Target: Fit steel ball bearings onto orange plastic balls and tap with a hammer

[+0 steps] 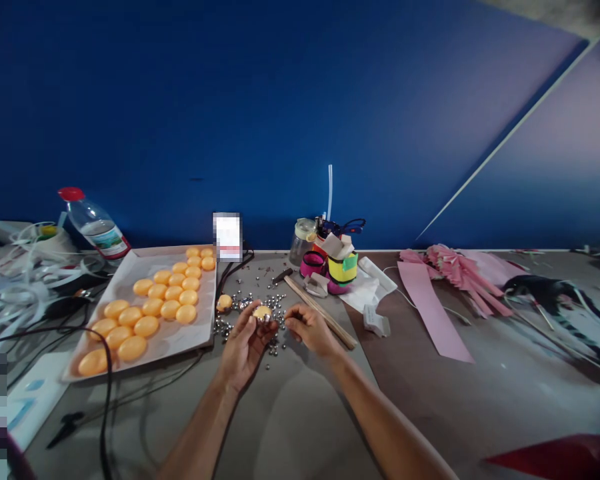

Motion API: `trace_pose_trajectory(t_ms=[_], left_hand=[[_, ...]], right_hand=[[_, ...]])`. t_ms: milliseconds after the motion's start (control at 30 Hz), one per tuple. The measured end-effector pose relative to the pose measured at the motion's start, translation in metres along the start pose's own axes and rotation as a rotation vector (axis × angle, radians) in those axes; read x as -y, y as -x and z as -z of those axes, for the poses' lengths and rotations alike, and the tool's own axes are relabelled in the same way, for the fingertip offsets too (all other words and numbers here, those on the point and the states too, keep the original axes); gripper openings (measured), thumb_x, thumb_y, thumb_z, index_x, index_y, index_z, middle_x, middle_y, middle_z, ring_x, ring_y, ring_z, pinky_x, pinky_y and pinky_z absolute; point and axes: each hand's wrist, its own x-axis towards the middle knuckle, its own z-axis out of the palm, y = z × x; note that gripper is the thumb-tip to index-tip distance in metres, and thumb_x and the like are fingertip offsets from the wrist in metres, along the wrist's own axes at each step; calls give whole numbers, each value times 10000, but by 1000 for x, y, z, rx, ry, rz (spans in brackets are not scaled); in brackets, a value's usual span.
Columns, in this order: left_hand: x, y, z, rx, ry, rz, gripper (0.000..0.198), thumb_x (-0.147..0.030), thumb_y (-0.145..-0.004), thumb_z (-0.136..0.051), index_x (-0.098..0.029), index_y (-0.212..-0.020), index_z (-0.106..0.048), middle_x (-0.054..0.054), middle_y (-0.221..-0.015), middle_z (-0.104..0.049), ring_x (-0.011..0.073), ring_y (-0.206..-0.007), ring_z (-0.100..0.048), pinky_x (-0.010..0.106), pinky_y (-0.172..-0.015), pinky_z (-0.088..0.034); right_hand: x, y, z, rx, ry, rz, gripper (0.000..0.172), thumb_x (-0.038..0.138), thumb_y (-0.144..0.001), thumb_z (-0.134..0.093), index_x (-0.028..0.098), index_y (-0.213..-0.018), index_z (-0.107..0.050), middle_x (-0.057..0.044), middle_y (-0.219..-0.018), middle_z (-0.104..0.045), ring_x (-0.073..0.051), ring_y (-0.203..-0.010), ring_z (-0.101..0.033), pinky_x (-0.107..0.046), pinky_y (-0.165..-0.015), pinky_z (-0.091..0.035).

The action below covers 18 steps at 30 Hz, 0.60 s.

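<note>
At your ten o'clock lies a clear plastic bottle with a red cap (94,223), tilted beside a tangle of white straps (17,280). At twelve stand a clear glass jar (303,240) and stacked bright tape rolls (341,268). At two lie pink paper strips (450,270).

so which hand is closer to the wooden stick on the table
Right. The right hand lies just beside the wooden stick, at its near end. The left hand is farther off to the left, holding an orange piece.
</note>
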Motion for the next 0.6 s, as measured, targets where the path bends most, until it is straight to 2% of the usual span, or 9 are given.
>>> trace_pose_trajectory(t_ms=[133, 267, 367, 467, 600], left_hand=[[1, 0, -1, -7, -4, -3, 380, -243, -756, -677, -222, -1128, -602, 34, -824, -708, 182, -811, -677, 324, -807, -516], [1, 1, -3, -21, -29, 0, 415, -225, -729, -697, -212, -1134, -604, 53, -870, -713, 183, -833, -674, 301, -793, -512], [2, 1, -4, -25, -46, 2, 423, -215, -720, -702, -217, -1132, -604, 54, -924, -706, 186, -869, -668, 304, -826, -505], [5, 1, -4, -23, -80, -11, 407, -221, -717, -703, -216, -1113, -608, 51, -964, -694, 183, -862, -666, 317, -840, -503], [10, 0, -4, -45, -138, -46, 382, -239, -700, -718, -208, -1067, -622, 41, -972, -680, 161, -815, -661, 294, -794, -518]], right_hand=[[5, 3, -6, 5, -155, 17, 202, 365, -724, -642, 182, -744, -560, 65, -489, -487, -79, -421, -421, -219, -464, -324], [8, 5, -9, 5, -220, 16, 191, 341, -728, -634, 175, -818, -609, 37, -564, -561, -97, -484, -503, -251, -548, -401], [7, 4, -11, -60, -244, 22, 154, 309, -709, -637, 181, -783, -593, 32, -624, -580, -80, -452, -486, -236, -499, -382], [3, 2, -12, -66, -251, 16, 126, 287, -713, -624, 185, -760, -568, 30, -656, -581, -63, -424, -443, -217, -446, -334], [-3, 0, -13, -79, -202, 45, 100, 264, -696, -633, 191, -742, -583, 39, -647, -534, -66, -467, -417, -217, -466, -331]])
